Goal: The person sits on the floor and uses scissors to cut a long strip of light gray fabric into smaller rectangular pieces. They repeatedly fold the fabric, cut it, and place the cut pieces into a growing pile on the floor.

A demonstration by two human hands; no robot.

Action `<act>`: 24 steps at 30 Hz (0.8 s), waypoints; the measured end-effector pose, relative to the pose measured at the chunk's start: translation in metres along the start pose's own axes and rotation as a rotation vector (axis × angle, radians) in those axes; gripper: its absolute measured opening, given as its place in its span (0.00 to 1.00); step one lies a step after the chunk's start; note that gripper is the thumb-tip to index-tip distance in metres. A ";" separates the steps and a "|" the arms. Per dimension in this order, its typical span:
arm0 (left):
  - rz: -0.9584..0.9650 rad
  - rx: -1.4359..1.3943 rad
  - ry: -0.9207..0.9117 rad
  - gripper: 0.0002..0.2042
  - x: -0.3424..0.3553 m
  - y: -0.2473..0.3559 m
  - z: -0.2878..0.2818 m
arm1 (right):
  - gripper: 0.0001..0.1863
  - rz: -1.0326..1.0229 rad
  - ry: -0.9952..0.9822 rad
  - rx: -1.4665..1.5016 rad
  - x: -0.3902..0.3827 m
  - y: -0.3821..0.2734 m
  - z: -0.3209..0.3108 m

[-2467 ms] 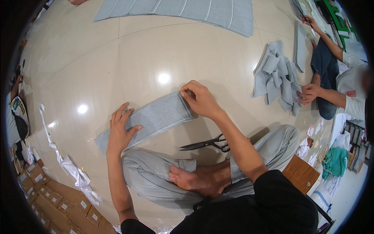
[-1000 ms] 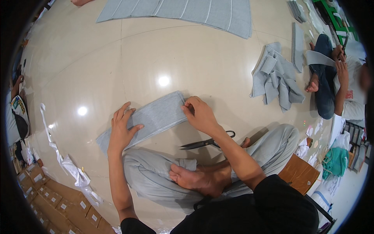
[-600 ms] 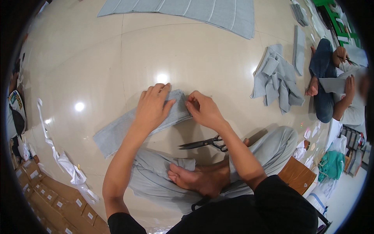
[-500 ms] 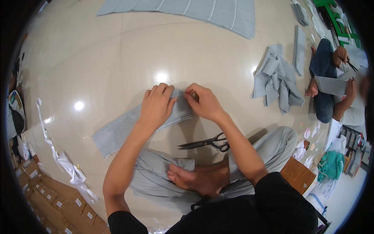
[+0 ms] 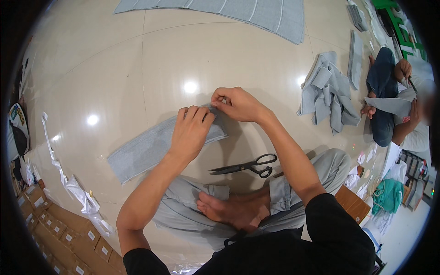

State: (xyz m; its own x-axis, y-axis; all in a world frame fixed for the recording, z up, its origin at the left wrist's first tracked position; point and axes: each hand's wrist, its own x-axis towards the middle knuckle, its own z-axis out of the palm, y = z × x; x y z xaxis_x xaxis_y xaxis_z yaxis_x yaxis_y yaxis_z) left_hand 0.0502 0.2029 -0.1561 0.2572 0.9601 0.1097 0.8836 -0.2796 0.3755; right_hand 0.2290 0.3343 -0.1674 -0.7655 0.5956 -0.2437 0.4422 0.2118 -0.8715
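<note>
A long stack of grey fabric strips (image 5: pixel 142 153) lies slantwise on the floor in front of me. My left hand (image 5: pixel 193 130) presses on it near its right end, fingers bent over the far edge. At the far right corner my right hand (image 5: pixel 239 104) pinches the fabric between thumb and fingers, and this end is slightly lifted. Just what lies between those fingertips is hidden. Black-handled scissors (image 5: pixel 245 167) rest on the floor between the stack and my crossed legs, touched by neither hand.
Large grey cloth (image 5: pixel 247 11) with pale lines lies at the far side. To the right are a loose heap of grey strips (image 5: pixel 327 89), a folded strip (image 5: pixel 354 59) and a seated person (image 5: pixel 389 98) handling grey cloth. White scraps (image 5: pixel 85 197) and cardboard boxes (image 5: pixel 68 229) lie left.
My left hand has slid right along the stack, its fingers more bent. My right hand has moved slightly up and left at the corner. The other person's cloth has shifted.
</note>
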 end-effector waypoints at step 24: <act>-0.028 -0.034 0.006 0.10 0.002 0.003 0.000 | 0.08 -0.041 0.098 -0.120 -0.001 0.007 -0.002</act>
State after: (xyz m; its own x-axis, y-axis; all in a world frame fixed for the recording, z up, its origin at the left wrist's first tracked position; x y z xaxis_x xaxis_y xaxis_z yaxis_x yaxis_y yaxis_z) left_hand 0.0536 0.2040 -0.1551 0.2302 0.9675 0.1046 0.8767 -0.2528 0.4093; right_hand 0.2342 0.3364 -0.1727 -0.7376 0.6558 -0.1610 0.4687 0.3255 -0.8212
